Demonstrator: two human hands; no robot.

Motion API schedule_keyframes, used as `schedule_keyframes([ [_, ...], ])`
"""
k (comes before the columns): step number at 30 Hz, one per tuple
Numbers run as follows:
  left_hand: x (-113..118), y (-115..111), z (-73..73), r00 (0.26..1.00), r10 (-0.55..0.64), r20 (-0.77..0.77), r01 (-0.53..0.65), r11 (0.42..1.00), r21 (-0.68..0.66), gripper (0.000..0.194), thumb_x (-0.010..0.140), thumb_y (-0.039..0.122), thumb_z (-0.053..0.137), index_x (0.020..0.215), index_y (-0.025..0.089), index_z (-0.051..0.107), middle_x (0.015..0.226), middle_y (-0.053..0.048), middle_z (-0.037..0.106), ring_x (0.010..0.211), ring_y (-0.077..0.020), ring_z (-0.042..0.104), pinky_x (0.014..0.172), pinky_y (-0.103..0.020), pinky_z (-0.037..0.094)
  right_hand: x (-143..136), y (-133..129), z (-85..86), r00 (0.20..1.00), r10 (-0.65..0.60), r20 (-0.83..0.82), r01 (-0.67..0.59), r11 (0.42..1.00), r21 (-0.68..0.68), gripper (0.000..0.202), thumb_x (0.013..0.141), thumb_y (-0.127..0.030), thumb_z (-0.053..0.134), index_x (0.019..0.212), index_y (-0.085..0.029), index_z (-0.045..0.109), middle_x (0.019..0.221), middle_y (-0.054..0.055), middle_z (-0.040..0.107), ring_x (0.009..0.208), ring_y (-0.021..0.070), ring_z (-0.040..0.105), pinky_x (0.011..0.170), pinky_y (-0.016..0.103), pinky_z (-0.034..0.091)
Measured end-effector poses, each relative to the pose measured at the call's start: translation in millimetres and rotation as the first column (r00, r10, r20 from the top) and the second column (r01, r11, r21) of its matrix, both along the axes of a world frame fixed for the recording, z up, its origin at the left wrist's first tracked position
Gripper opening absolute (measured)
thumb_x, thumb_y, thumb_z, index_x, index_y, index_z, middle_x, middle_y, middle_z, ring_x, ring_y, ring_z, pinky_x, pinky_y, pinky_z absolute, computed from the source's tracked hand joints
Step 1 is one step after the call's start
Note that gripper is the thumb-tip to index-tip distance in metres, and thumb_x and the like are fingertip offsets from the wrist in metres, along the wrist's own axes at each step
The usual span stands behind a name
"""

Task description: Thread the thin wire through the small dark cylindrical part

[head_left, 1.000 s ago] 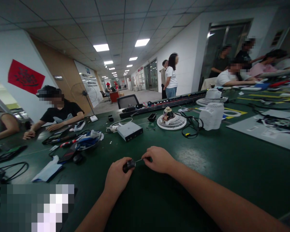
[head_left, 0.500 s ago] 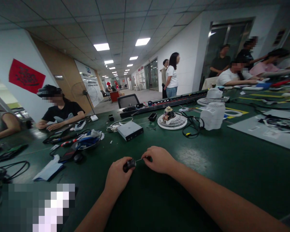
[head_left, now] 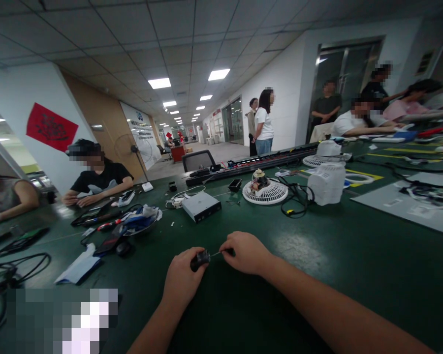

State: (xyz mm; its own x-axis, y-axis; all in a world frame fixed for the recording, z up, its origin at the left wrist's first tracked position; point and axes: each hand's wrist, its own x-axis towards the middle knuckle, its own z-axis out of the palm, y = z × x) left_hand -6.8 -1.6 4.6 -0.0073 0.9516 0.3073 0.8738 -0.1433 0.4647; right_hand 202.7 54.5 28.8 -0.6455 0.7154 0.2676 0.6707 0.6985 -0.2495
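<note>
Within the left grip [head_left: 181, 273], a small black cylinder [head_left: 201, 260].

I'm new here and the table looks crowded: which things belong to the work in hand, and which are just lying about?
In hand:
dark cylindrical piece, in the left hand
thin rod, in the right hand

Apparently lying about:
grey-topped box
round white grille
white housing

Single head-worn view, forward and down over the near green tabletop [head_left: 354, 255] toward a corridor [head_left: 223, 149].
</note>
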Motion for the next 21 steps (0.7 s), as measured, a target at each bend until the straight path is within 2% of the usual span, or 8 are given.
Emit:
schedule_keyframes([
  [5,-0.4,1.0,-0.8,1.000,-0.016,0.004,0.016,1.000,-0.011,0.031,0.079,0.030,0.064,0.109,0.026,0.068,0.107,-0.003,0.072,0.100,-0.0241,0.065,0.090,-0.039,0.049,-1.0,-0.1,-1.0,0.998,0.017,-0.061,-0.016,1.000,0.018,0.026,0.086,-0.028,0.052,0.096,-0.024,0.075,0.084,0.004,0.069,0.081,0.0184,0.061,0.072,0.028,0.041],
  [9,1.4,1.3,-0.4,1.000,-0.014,-0.022,0.014,1.000,-0.006,0.030,0.078,0.028,0.065,0.107,0.027,0.069,0.107,-0.003,0.072,0.100,-0.0243,0.065,0.091,-0.040,0.047,-0.2,0.7,0.2,1.000,-0.021,-0.004,0.021,0.999,0.045,0.027,0.086,-0.027,0.050,0.093,-0.023,0.075,0.082,0.005,0.069,0.081,0.0197,0.060,0.068,0.029,0.040],
  [16,2.6,0.0,-0.1,1.000,-0.008,-0.012,0.008,1.000,-0.002,0.029,0.079,0.029,0.063,0.107,0.025,0.068,0.105,-0.004,0.073,0.097,-0.0241,0.065,0.089,-0.038,0.048,-0.3,0.1,-1.7,0.999,0.046,-0.009,-0.047,0.997,-0.057,0.027,0.085,-0.029,0.052,0.098,-0.025,0.075,0.086,0.003,0.073,0.079,0.0190,0.064,0.070,0.028,0.043],
  [21,1.9,0.5,0.9,1.000,-0.020,-0.005,0.020,1.000,0.000,0.029,0.080,0.029,0.062,0.108,0.027,0.068,0.107,-0.003,0.073,0.099,-0.0233,0.066,0.089,-0.037,0.049,-1.2,0.7,-3.2,0.999,0.022,-0.046,-0.025,0.997,-0.070,0.026,0.086,-0.030,0.051,0.097,-0.026,0.075,0.086,0.002,0.074,0.077,0.0184,0.064,0.068,0.028,0.043],
])
